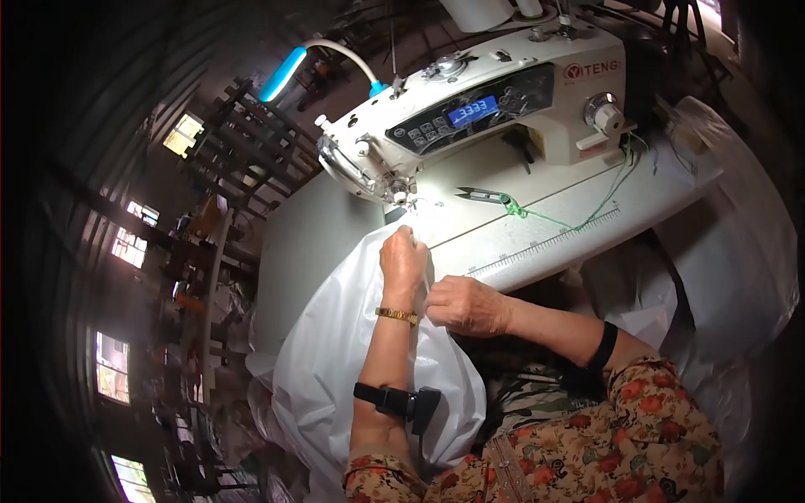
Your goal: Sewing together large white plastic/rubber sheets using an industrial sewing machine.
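Note:
A sheet of thin white fabric [335, 335] drapes from the sewing machine's needle area down over my lap. My left hand [404, 258] is closed on the fabric just in front of the presser foot [402, 199]. Slightly nearer and to the right, my right hand [465, 305] pinches the fabric's edge at the table's front. The white sewing machine [503, 109] stands across the far side, its display lit. Fingertips of both hands are partly hidden by the hands themselves.
Thread snips [482, 195] tied with green cord [579, 226] lie on the machine bed, right of the needle. A ruler strip [545, 241] runs along the table's front edge. A blue-headed lamp [283, 75] arches above left. More pale sheeting [729, 268] hangs at the right.

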`<state>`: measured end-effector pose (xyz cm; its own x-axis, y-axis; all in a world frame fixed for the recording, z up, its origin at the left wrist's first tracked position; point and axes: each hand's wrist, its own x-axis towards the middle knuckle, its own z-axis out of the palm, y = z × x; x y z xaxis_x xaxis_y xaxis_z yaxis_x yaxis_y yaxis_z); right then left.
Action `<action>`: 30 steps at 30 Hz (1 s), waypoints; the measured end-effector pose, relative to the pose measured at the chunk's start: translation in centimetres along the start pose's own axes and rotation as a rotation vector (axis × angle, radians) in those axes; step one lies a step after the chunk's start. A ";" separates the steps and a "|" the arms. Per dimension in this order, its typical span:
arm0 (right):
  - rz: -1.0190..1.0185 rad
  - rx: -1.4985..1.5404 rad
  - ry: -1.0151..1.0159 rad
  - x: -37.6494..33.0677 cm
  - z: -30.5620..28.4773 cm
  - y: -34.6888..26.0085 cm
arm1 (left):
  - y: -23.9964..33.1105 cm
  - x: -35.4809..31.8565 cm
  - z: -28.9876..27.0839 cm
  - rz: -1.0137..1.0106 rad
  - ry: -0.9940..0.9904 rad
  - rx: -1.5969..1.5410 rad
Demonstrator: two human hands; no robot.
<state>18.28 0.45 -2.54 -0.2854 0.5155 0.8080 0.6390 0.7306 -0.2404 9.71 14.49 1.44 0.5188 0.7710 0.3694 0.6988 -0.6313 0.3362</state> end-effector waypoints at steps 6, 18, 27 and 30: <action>0.001 0.046 0.004 1.0 -0.3 -0.3 | 0.2 0.9 -0.9 -0.028 -0.206 -0.027; 0.421 -0.223 -0.025 4.6 -2.9 7.0 | -2.8 -0.2 -1.0 -0.457 -0.483 -1.383; 0.604 0.033 -0.096 5.4 -1.5 12.4 | -3.7 -0.3 -1.1 -0.466 -0.564 -1.611; 0.549 0.049 -0.150 5.4 -1.8 12.8 | -3.6 -0.6 -1.6 -0.492 -0.541 -1.643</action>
<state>26.26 11.79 -0.30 -0.0215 0.8806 0.4734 0.6890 0.3562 -0.6312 6.14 16.14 1.38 0.7579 0.6207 -0.2010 -0.1558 0.4713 0.8681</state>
